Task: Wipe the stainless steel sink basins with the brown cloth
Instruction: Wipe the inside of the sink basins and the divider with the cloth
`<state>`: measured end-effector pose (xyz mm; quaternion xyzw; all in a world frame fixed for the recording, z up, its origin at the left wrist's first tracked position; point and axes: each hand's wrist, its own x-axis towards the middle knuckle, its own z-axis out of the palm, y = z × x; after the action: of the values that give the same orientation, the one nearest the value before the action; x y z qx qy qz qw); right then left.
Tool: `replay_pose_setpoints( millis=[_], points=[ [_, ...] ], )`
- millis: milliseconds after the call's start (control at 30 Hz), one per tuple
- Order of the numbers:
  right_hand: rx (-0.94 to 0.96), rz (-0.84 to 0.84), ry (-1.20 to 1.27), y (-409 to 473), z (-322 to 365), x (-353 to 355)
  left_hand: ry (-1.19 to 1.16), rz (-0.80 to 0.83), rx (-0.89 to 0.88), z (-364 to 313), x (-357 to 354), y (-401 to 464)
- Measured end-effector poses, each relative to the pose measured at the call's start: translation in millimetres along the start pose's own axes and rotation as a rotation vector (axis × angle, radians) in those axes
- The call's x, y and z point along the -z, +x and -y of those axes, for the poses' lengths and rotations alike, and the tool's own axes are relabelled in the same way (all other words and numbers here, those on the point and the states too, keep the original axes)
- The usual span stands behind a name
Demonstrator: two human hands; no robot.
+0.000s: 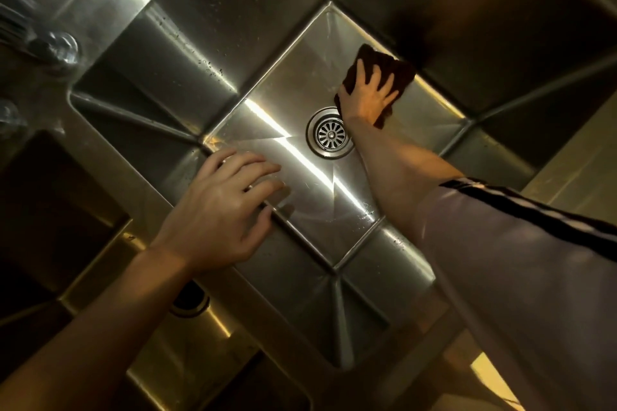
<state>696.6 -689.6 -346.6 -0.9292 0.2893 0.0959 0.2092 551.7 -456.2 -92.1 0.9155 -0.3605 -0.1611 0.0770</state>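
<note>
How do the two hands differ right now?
The right hand presses the brown cloth on the basin floor past the drain; the left hand holds nothing and rests on the basin's rim. The right arm wears a sleeve; the left forearm is bare. Both hands lie palm down, fingers spread.

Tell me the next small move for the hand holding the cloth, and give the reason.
Probably sweep the right hand and its dark brown cloth toward the round metal drain. The cloth sits pressed flat at the far corner of the stainless steel basin floor, so the stretch beside the drain comes next.
</note>
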Motion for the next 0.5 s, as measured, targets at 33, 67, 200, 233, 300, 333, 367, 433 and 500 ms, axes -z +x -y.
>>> replay_pose_setpoints(
  millis=[33,67,200,233,300,333,367,433,500],
  points=[
    [0.033,0.016,0.003,9,4,1,0.001,0.005,-0.003,0,0,0],
    [0.057,0.033,0.009,16,9,1,0.002,0.008,-0.006,0,0,0],
    [0.136,0.078,-0.019,36,37,-5,-0.001,-0.005,-0.014,1,-1,0],
    [0.169,0.092,-0.034,38,43,-8,-0.005,-0.011,-0.017,2,-2,0],
    [0.269,0.116,-0.07,36,56,-14,-0.004,-0.015,-0.021,3,-4,0],
    [0.332,0.128,-0.086,33,63,-18,0.003,-0.012,-0.021,3,-5,0],
    [0.394,0.145,-0.097,27,69,-21,0.011,-0.006,-0.021,4,-5,1],
    [0.492,0.19,-0.108,12,77,-29,0.021,0.014,-0.017,3,-5,1],
    [0.544,0.197,-0.113,-2,79,-36,0.029,0.028,-0.009,3,-4,1]
  ],
)
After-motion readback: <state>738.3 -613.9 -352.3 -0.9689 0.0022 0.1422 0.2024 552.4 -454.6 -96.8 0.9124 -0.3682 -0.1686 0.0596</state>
